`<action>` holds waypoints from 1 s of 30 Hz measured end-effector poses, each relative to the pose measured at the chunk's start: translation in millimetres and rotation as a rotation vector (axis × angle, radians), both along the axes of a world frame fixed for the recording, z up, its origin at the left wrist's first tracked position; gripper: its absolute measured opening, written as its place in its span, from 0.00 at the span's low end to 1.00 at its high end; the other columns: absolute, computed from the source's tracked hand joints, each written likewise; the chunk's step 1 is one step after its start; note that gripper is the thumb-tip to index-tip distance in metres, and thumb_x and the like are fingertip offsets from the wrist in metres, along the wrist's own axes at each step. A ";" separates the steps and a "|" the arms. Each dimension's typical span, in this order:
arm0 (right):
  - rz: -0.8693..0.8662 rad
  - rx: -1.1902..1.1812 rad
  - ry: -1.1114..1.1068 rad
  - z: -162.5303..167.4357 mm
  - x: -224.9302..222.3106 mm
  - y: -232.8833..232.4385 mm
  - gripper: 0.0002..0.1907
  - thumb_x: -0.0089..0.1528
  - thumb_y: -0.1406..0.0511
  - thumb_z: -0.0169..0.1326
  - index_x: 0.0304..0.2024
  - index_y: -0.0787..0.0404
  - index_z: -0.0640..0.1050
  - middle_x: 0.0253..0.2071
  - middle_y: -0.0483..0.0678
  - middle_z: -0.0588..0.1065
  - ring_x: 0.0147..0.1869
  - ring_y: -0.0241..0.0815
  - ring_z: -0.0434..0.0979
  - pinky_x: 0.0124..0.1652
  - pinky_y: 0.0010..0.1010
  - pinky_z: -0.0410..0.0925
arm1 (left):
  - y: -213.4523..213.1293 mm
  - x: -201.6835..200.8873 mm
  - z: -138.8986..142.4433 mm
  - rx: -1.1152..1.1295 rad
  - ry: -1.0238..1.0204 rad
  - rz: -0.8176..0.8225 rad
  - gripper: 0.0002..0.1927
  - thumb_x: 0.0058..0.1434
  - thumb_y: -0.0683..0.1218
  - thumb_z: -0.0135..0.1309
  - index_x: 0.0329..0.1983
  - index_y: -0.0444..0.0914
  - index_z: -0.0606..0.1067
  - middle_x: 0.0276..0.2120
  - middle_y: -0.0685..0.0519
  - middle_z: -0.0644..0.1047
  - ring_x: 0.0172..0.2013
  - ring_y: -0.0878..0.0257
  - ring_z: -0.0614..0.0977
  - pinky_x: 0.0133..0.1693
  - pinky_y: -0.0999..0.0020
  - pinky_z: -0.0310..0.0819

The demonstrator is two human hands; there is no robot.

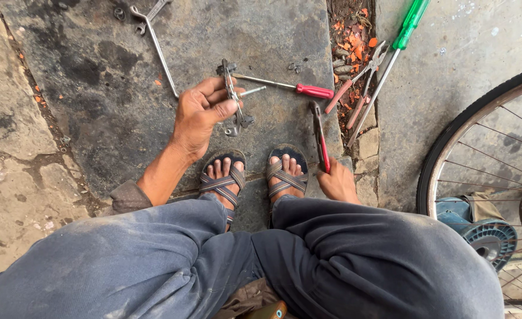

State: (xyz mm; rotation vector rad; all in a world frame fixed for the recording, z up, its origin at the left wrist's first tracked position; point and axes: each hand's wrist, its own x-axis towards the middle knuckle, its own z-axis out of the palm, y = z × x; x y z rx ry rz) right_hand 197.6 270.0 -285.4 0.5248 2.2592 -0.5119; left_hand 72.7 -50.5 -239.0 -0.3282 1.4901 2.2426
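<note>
Low in the frame, right of centre, your right hand (338, 184) is closed around the red-handled pliers (319, 137), which point up the picture beside your sandalled feet (255, 176). Higher, at centre, your left hand (200, 112) pinches a small metal brake caliper (235, 99) between thumb and fingers. Beyond lie a red-handled screwdriver (287, 87), a spanner (157, 49) and a green-handled screwdriver (391, 62).

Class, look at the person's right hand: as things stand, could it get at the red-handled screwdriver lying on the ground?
Probably not yet: the right hand already grips pliers, so it is occupied. The red-handled screwdriver itself lies uncovered on the ground.
</note>
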 end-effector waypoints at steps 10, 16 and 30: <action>-0.143 -0.672 0.081 45.8 -10.5 -47.0 0.31 0.64 0.67 0.50 0.71 0.51 0.64 0.35 0.47 0.74 0.36 0.38 0.72 0.40 0.31 0.68 | -2.0 2.0 -17.4 -0.129 0.003 0.124 0.21 0.59 0.37 0.63 0.55 0.30 0.75 0.44 0.49 0.82 0.43 0.68 0.82 0.47 0.73 0.77; 0.040 -0.744 0.235 35.9 -34.5 -66.3 0.30 0.66 0.68 0.49 0.71 0.56 0.64 0.43 0.51 0.76 0.45 0.42 0.76 0.48 0.34 0.69 | -5.2 3.4 -22.9 -0.087 0.000 0.148 0.17 0.58 0.38 0.63 0.49 0.32 0.74 0.43 0.47 0.83 0.42 0.68 0.81 0.47 0.73 0.77; 0.013 -0.786 0.239 32.0 -30.2 -71.8 0.28 0.68 0.66 0.49 0.71 0.59 0.63 0.49 0.52 0.80 0.55 0.46 0.80 0.55 0.37 0.70 | -1.5 4.5 -12.5 0.014 0.002 0.103 0.16 0.63 0.40 0.60 0.50 0.35 0.68 0.49 0.44 0.82 0.44 0.69 0.80 0.51 0.73 0.75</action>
